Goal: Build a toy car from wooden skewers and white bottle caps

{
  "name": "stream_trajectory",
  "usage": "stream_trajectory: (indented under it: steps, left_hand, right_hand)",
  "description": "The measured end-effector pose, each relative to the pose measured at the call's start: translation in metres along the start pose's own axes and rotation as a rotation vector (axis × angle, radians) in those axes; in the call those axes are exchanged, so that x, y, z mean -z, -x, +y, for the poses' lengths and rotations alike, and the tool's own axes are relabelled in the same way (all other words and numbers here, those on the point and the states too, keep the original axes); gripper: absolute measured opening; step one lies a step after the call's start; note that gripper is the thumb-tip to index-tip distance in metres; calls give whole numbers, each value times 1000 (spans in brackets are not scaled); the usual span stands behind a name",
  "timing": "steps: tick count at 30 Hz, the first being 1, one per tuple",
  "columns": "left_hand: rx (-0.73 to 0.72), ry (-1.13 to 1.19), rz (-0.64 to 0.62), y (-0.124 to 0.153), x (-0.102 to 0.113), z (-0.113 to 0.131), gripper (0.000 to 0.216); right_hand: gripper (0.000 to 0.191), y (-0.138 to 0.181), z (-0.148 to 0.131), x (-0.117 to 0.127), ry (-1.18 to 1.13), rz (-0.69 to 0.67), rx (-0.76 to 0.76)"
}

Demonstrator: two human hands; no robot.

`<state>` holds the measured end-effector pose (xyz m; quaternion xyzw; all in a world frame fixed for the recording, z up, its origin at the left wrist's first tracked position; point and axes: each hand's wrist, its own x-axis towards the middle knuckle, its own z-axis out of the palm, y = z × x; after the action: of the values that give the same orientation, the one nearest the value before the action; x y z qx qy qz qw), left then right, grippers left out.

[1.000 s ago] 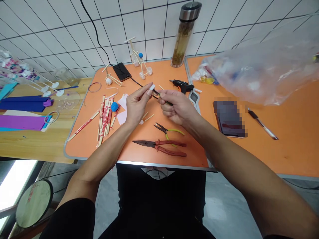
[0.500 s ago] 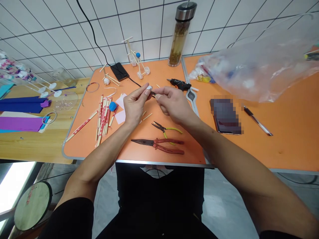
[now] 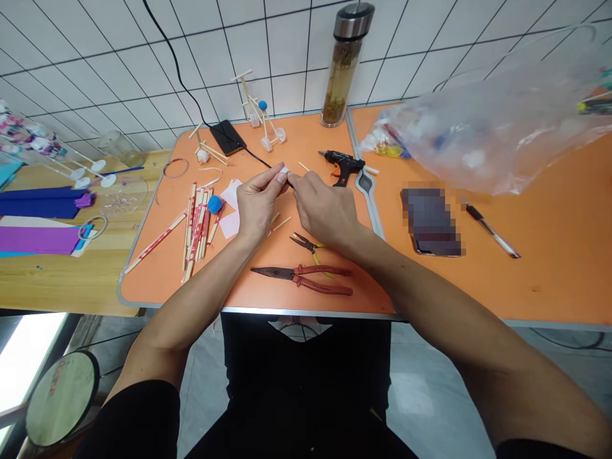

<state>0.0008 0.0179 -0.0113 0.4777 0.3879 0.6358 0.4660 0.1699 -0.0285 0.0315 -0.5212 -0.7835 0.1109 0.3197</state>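
Note:
My left hand (image 3: pixel 255 201) pinches a small white piece (image 3: pixel 284 170) between thumb and fingertips. Close against it, my right hand (image 3: pixel 325 207) is closed with its fingers curled, knuckles up. A bit of something dark and thin shows between the two hands; whether it is a tool or the black cable (image 3: pixel 258 157) behind them I cannot tell. Below my hands lie small pliers with yellow handles (image 3: pixel 306 243) and long-nose pliers with red handles (image 3: pixel 301 275). Pink paper pieces (image 3: pixel 230 223) and thin sticks (image 3: pixel 281 224) are beside my left hand.
Red-wrapped sticks (image 3: pixel 196 233) and a blue ball (image 3: pixel 215 204) lie at left. Behind are a black box (image 3: pixel 228 138), a stick model with wheels (image 3: pixel 266 124), a tea bottle (image 3: pixel 340 70) and a glue gun (image 3: pixel 342 166). To the right are a plastic bag (image 3: pixel 478 140), phone (image 3: pixel 433 222) and pen (image 3: pixel 492 231).
My right hand has rolled over and moved a little left, closer to my left hand, covering most of the dark thin thing. My left hand stays nearly in place.

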Motion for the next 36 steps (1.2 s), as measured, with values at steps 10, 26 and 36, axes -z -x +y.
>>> stream_trajectory:
  steps: [10,26,36]
  left_hand:
    - [-75,24,-24,1,-2,6,40]
    - [224,232,5,-39,30,24,22]
    - [484,319,87,-16,5,59,12]
  right_hand:
    - [23,-13,8,11,-887,-216,-304]
    - [30,-6,33,30,-296,-359,-76]
    - [32,-7,59,39,37,-562,6]
